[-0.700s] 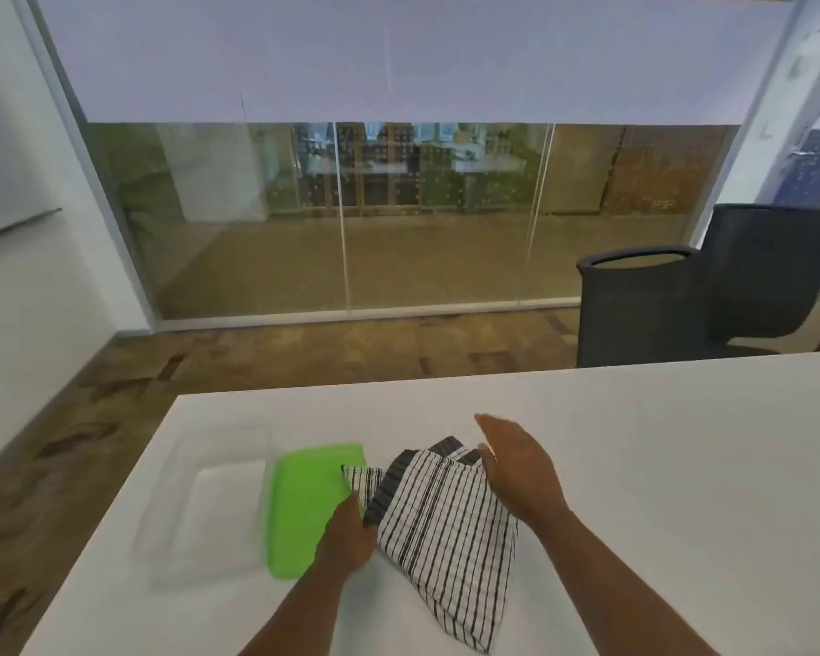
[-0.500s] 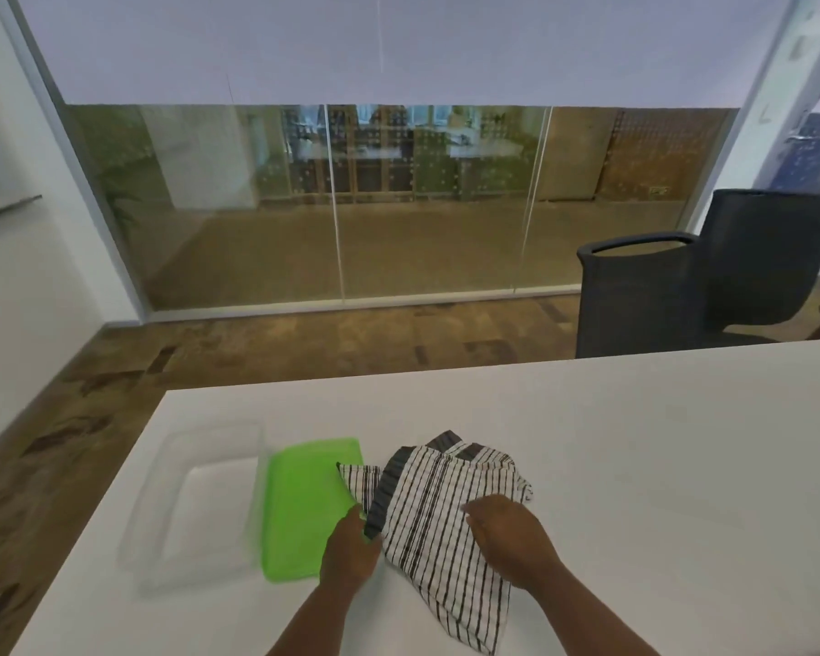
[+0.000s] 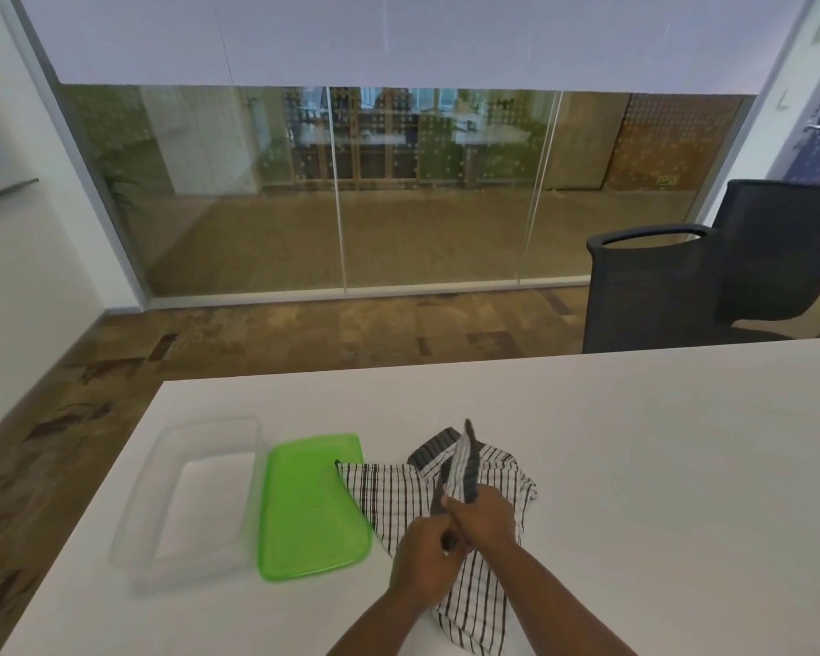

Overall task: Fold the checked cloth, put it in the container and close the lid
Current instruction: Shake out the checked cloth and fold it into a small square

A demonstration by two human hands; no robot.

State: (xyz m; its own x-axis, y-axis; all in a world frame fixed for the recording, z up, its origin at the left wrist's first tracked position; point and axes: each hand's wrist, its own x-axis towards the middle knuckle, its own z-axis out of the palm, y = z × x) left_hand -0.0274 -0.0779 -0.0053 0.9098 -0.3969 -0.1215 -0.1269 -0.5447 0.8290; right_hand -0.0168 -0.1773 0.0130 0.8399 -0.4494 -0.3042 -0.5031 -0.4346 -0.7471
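Observation:
The black-and-white checked cloth lies crumpled on the white table, its left corner overlapping the green lid. My left hand and my right hand meet over the middle of the cloth, both pinching a dark-edged fold that sticks up between them. The clear plastic container sits open and empty to the left of the lid, near the table's left edge.
Two dark mesh office chairs stand beyond the table's far right edge. A glass wall runs across the back, with brown patterned floor between it and the table. The table's left edge lies close to the container.
My left hand has left the cloth's corner by the lid and moved right to meet my right hand. Both have gathered a fold of the cloth and lifted it.

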